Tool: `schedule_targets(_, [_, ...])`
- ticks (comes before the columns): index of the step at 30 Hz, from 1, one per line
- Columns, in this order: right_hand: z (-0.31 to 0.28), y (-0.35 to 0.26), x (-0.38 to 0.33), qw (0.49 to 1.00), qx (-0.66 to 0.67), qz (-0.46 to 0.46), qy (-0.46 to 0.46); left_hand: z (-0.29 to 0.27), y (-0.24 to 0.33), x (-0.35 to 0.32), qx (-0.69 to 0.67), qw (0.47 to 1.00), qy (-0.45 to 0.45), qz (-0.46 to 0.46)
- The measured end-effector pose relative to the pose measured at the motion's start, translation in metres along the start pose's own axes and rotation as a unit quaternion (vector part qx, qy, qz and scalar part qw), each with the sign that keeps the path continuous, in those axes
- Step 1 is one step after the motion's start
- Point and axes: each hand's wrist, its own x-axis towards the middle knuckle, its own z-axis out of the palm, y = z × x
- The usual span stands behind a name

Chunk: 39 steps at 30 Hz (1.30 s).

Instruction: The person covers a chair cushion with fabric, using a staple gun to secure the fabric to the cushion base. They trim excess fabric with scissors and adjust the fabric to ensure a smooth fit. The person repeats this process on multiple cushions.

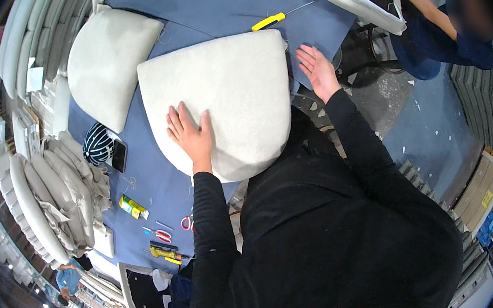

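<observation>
I am pressing my left hand (191,134) flat on the near left part of the pale grey cushion (222,96), my fingers (178,118) spread and released, grasping nothing; they are lying on top of the fabric, pointing away from me. The cushion is lying flat on the blue tabletop (225,9), its rounded corner hanging toward my body and its straight far edge facing away. My right hand (317,71) is resting open just beside the cushion's right edge, palm up, its fingers (307,56) loose and clear of the fabric, though I cannot tell whether the thumb side is touching it.

Left of my left hand, a striped cap (96,144) and a dark phone (118,155) are lying near each other on the tabletop. A second cushion (106,63) is lying further left, just beside the first. Beyond the far edge, a yellow-handled tool (271,20) is lying near the cushion. Farther right, another person's arm (417,1) is reaching across.
</observation>
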Motion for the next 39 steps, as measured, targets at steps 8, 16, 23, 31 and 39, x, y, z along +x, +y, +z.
schedule_targets(8, [0.027,-0.035,-0.001,0.986,0.079,0.056,-0.136,0.021,-0.022,-0.002,0.049,0.998,0.031,0.004])
schedule_targets(16, [0.068,-0.027,0.023,0.988,-0.013,0.059,-0.144,0.025,-0.029,0.001,0.043,0.998,0.035,-0.007])
schedule_targets(23, [0.065,-0.012,0.054,0.981,-0.03,0.135,-0.134,0.028,-0.032,0.002,0.04,0.998,0.039,-0.004])
schedule_targets(31, [0.067,0.009,0.05,0.977,0.019,0.166,-0.134,0.028,-0.033,-0.002,0.02,0.999,0.044,-0.006])
schedule_targets(39, [0.096,0.009,0.027,0.988,0.015,0.127,-0.082,0.021,-0.035,0.003,-0.004,0.999,0.046,-0.019])
